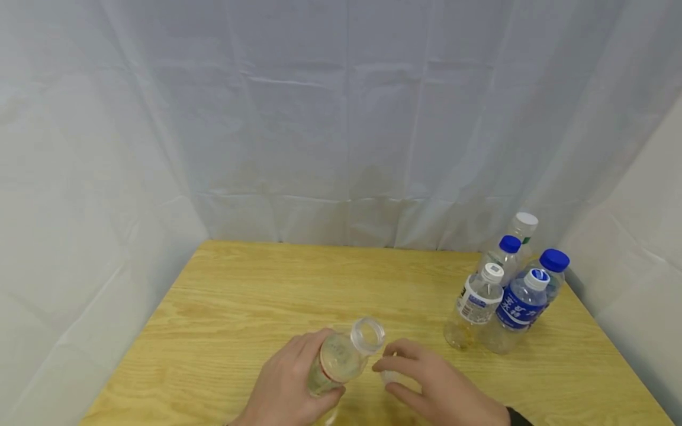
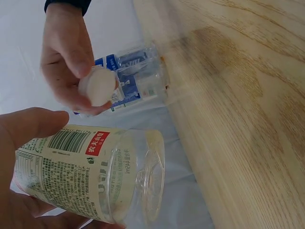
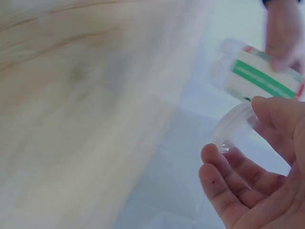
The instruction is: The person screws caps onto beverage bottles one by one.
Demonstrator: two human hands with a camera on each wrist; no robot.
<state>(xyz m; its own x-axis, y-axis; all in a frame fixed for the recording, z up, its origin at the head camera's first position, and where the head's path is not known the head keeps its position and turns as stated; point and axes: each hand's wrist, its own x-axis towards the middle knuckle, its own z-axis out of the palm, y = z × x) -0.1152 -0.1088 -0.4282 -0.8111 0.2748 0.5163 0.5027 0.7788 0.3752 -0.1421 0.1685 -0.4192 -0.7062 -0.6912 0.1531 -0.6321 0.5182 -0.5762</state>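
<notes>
My left hand [image 1: 288, 378] grips a clear plastic bottle [image 1: 341, 358] round its labelled body. The bottle tilts to the right, its uncapped round mouth facing up. In the left wrist view its label [image 2: 66, 167] is pale with small print, a barcode and a red patch. Just right of the mouth, my right hand [image 1: 437, 381] pinches a whitish bottle cap [image 2: 100, 87] between thumb and fingers. In the right wrist view the cap [image 3: 233, 125] looks translucent, with the other fingers spread below it. Cap and bottle mouth are apart.
Several capped plastic bottles stand together at the table's right, among them one with a blue label [image 1: 514, 310] and one with a white label [image 1: 476, 305]. The wooden table [image 1: 256, 290] ends at pale hanging sheets [image 1: 341, 148] behind and at both sides.
</notes>
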